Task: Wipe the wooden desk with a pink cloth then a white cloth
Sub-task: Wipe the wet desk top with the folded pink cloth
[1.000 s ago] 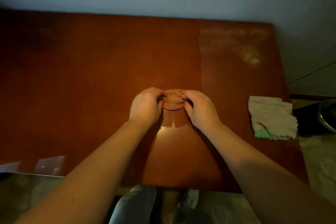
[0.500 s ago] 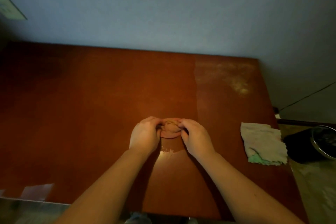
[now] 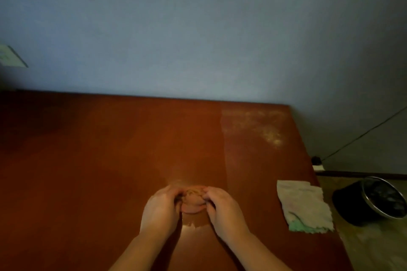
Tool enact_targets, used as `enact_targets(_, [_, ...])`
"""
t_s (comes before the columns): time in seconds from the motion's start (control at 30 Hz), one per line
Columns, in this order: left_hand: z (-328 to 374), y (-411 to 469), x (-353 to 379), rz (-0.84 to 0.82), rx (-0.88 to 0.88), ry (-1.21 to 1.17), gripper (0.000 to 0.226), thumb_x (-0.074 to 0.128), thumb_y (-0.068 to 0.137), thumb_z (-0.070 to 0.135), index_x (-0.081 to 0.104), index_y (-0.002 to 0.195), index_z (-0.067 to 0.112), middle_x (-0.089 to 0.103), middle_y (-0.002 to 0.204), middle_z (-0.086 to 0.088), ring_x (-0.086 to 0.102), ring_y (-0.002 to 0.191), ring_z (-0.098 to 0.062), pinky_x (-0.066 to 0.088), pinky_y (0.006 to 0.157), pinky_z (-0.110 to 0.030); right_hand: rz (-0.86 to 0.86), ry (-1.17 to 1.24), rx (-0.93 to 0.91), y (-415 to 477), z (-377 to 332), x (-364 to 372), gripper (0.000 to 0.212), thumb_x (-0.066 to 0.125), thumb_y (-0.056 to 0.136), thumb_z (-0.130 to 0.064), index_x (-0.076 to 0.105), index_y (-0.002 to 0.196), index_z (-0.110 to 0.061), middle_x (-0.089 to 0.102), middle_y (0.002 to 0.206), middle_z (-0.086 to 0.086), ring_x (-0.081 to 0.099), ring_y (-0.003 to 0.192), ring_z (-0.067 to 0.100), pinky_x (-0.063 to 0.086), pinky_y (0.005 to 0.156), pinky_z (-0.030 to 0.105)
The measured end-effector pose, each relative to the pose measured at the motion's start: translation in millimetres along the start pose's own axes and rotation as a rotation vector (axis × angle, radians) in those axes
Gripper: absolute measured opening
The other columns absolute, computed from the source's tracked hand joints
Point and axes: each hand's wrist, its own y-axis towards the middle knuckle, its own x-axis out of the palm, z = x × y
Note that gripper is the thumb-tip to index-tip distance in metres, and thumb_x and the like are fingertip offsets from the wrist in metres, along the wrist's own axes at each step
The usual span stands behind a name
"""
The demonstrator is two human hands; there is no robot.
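A bunched pink cloth (image 3: 193, 201) sits on the wooden desk (image 3: 88, 160), gripped from both sides by a person's left hand (image 3: 160, 211) and right hand (image 3: 222, 210), fingers curled into its folds. A wet streak (image 3: 191, 225) glints between the wrists. A white cloth (image 3: 305, 203) lies flat to the right of the right hand, apart from it, with a dark metal-rimmed pot (image 3: 374, 200) further right, off the desk. A pale dusty patch (image 3: 262, 130) marks the desk beyond the right hand
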Motion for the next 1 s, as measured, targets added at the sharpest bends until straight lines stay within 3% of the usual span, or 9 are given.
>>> enact_targets(0.07, [-1.2, -12.7, 1.8, -0.026, -0.011, -0.007, 0.028, 0.067, 0.086, 0.019, 0.068, 0.105, 0.039, 0.062, 0.102, 0.025, 0.059, 0.096, 0.0, 0.049, 0.086, -0.018, -0.002, 0.023, -0.014, -15.4, 3.0, 2.2, 0.017, 0.063, 0.09, -0.009, 0.069, 0.098, -0.023, 0.062, 0.111, -0.018, 0.052, 0.103, -0.009, 0.042, 0.094, 0.008])
enact_targets(0.17, [-0.8, -18.9, 0.3, -0.037, 0.024, 0.003, 0.027, 0.067, 0.086, 0.017, 0.07, 0.104, 0.037, 0.062, 0.102, 0.025, 0.057, 0.093, 0.003, 0.05, 0.089, -0.022, -0.016, 0.041, -0.02, -31.9, 2.1, 2.8, 0.015, 0.063, 0.089, -0.011, 0.069, 0.095, -0.023, 0.055, 0.113, -0.026, 0.046, 0.111, -0.018, 0.031, 0.097, 0.001])
enact_targets(0.23, [-0.8, -7.2, -1.5, -0.031, 0.061, 0.016, 0.026, 0.067, 0.087, 0.014, 0.071, 0.104, 0.034, 0.063, 0.101, 0.022, 0.055, 0.09, 0.002, 0.049, 0.089, -0.02, -0.003, 0.03, -0.034, -21.6, 3.8, 4.9, 0.014, 0.063, 0.089, -0.009, 0.068, 0.094, -0.022, 0.06, 0.11, -0.021, 0.052, 0.106, -0.011, 0.034, 0.093, 0.002])
enact_targets(0.4, [-1.7, 18.4, -2.6, -0.004, 0.021, 0.041, 0.025, 0.066, 0.089, 0.016, 0.07, 0.107, 0.033, 0.064, 0.105, 0.019, 0.056, 0.092, 0.0, 0.037, 0.079, -0.007, -0.009, 0.003, 0.046, 11.9, 6.6, 4.4, 0.016, 0.056, 0.093, -0.011, 0.068, 0.099, -0.021, 0.065, 0.108, -0.007, 0.057, 0.099, 0.007, 0.049, 0.087, 0.021])
enact_targets(0.53, [-3.6, -15.1, -3.0, -0.055, 0.011, 0.007, 0.026, 0.067, 0.087, 0.016, 0.071, 0.105, 0.033, 0.064, 0.104, 0.018, 0.059, 0.096, -0.003, 0.047, 0.084, -0.014, -0.037, 0.004, 0.029, -22.1, 1.7, 4.1, 0.019, 0.061, 0.091, -0.009, 0.072, 0.104, -0.018, 0.067, 0.116, -0.004, 0.059, 0.108, 0.01, 0.034, 0.092, 0.004])
enact_targets(0.63, [-4.4, -31.2, -1.8, -0.077, 0.032, 0.024, 0.024, 0.067, 0.086, 0.015, 0.072, 0.105, 0.029, 0.066, 0.106, 0.014, 0.061, 0.099, -0.009, 0.047, 0.087, -0.021, -0.037, -0.015, -0.008, -42.3, 0.0, 6.1, 0.019, 0.066, 0.087, -0.007, 0.073, 0.102, -0.015, 0.07, 0.115, 0.0, 0.062, 0.108, 0.014, 0.038, 0.097, 0.013])
enact_targets(0.83, [-5.2, -14.1, 2.7, -0.007, 0.001, 0.033, 0.023, 0.066, 0.087, 0.017, 0.071, 0.105, 0.03, 0.067, 0.105, 0.012, 0.061, 0.098, -0.01, 0.045, 0.086, -0.021, -0.057, -0.054, 0.007, -7.5, 7.3, 3.7, 0.018, 0.063, 0.089, -0.009, 0.071, 0.104, -0.016, 0.068, 0.113, 0.0, 0.06, 0.106, 0.016, 0.05, 0.094, 0.033])
enact_targets(1.0, [-2.9, -57.4, 1.2, -0.056, 0.006, 0.027, 0.025, 0.065, 0.089, 0.018, 0.07, 0.11, 0.031, 0.064, 0.11, 0.015, 0.059, 0.103, -0.007, 0.047, 0.091, -0.02, -0.112, -0.058, 0.029, -59.6, -8.2, 1.8, 0.025, 0.063, 0.095, -0.019, 0.068, 0.119, -0.024, 0.063, 0.126, -0.009, 0.057, 0.116, 0.006, 0.037, 0.097, 0.008])
